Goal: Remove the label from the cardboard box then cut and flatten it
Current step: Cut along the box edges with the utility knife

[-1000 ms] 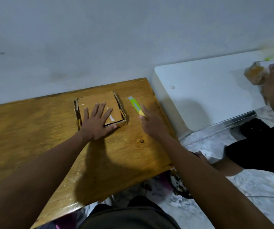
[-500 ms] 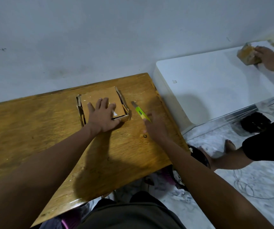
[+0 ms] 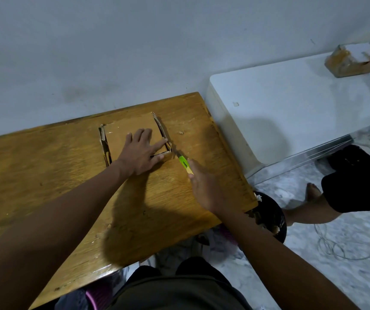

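A small brown cardboard box lies low on the wooden table, near the wall. My left hand presses flat on its top, fingers spread toward the box's near right corner. My right hand grips a green and yellow utility knife. The knife's tip points at the near right corner of the box, touching or almost touching it. No label shows on the visible part of the box top.
A white table stands to the right with another cardboard box on it. Another person's leg and bare foot are on the marble floor beside a black bin. A cable lies on the floor.
My right hand has drawn the knife back toward me, from beside the box's right side down to its near right corner. The other person's hands have left the box on the white table.
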